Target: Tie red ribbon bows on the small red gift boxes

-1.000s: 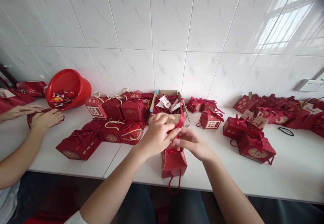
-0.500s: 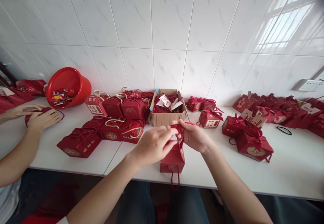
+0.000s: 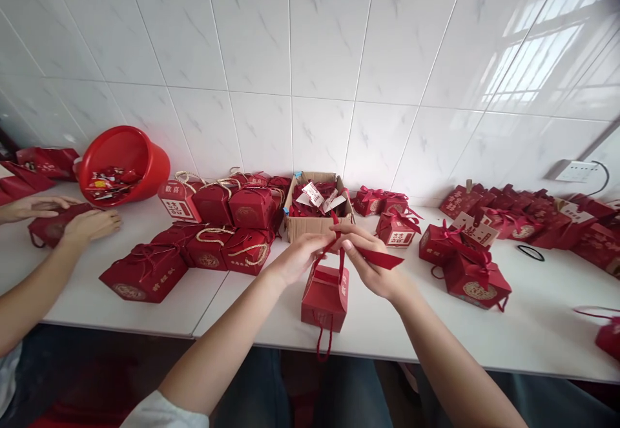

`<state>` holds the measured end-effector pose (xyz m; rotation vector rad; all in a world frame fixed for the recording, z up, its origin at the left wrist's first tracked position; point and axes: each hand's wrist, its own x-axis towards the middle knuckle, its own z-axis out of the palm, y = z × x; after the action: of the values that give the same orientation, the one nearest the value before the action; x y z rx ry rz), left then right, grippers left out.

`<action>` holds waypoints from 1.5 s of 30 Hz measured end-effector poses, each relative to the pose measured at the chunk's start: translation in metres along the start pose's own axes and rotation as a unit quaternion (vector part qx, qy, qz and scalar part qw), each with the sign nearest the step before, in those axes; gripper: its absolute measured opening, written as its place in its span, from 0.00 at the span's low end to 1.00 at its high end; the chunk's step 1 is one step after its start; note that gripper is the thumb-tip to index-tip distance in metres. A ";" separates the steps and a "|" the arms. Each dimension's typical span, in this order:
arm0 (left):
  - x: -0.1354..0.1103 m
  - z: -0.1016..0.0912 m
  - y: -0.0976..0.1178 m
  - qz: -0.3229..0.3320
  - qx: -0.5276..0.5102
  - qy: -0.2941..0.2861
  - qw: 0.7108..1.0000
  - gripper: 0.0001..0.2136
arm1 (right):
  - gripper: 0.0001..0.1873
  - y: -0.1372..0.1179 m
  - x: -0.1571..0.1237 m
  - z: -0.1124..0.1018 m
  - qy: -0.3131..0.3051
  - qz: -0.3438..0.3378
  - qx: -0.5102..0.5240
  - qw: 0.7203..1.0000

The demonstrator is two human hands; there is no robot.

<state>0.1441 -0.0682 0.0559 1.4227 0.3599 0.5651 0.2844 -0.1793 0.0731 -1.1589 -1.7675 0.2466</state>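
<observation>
Pinched tight, both of them: left hand (image 3: 300,261) and right hand (image 3: 372,266) each close thumb and forefinger on the red ribbon (image 3: 382,259), meeting just above the small red box (image 3: 324,295). That box stands upright near the front edge of the tabletop (image 3: 533,325), about midway along it, with its cord handle (image 3: 323,344) dangling over the edge. One ribbon end juts out flat to the right past the right hand. No bow shows yet, so by my reading the tying on this one is only part-way.

Ribboned boxes (image 3: 477,276) with finished bows sit toward the right end. Rope-handled boxes (image 3: 242,247) cluster left of centre. A cardboard carton (image 3: 314,224) of tags and ribbons sits at the back edge behind the hands. Over at the left end, a co-worker's hand (image 3: 92,224) rests on another red package (image 3: 51,228), near a tipped red basin (image 3: 123,163).
</observation>
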 end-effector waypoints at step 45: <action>-0.032 -0.033 -0.100 -0.033 0.270 0.139 0.952 0.22 | 0.25 0.088 -0.088 0.058 0.033 0.412 0.251 0.875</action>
<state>0.1151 -0.0647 -0.0503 1.8484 0.8316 0.6421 0.2962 -0.1843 -0.0637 -1.4282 -0.9506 1.0882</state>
